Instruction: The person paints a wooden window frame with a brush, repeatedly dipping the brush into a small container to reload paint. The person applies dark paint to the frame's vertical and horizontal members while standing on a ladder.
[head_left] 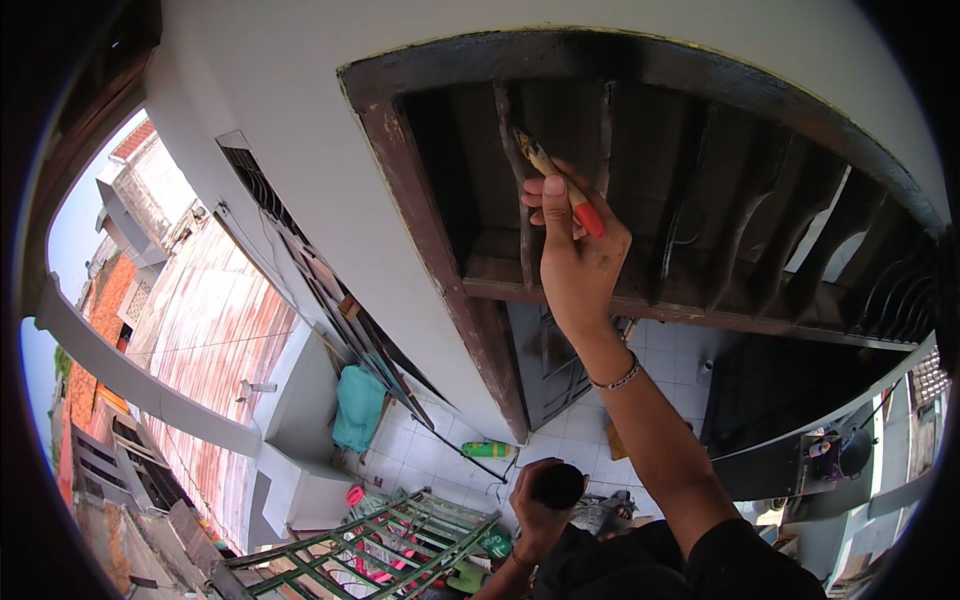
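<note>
My right hand (585, 260) is raised and closed around a paintbrush (543, 162) with a wooden handle and a red end. Its dark, paint-stained bristles meet or nearly meet a wavy wooden slat (526, 235) in the dark transom above a doorway. Other slats there look glossy black. Low in the view, my left hand (528, 512) grips a dark round container (557, 487) whose contents I cannot make out. The brown frame (430, 215) around the transom has a scuffed, worn surface.
A green metal ladder (400, 540) stands below, beside my left arm. On the tiled floor lie a teal bag (359, 408) and a green bottle-like object (487, 450). A white wall (330, 200) borders the frame. Beyond a curved ledge (130, 375) are rusty roofs at left.
</note>
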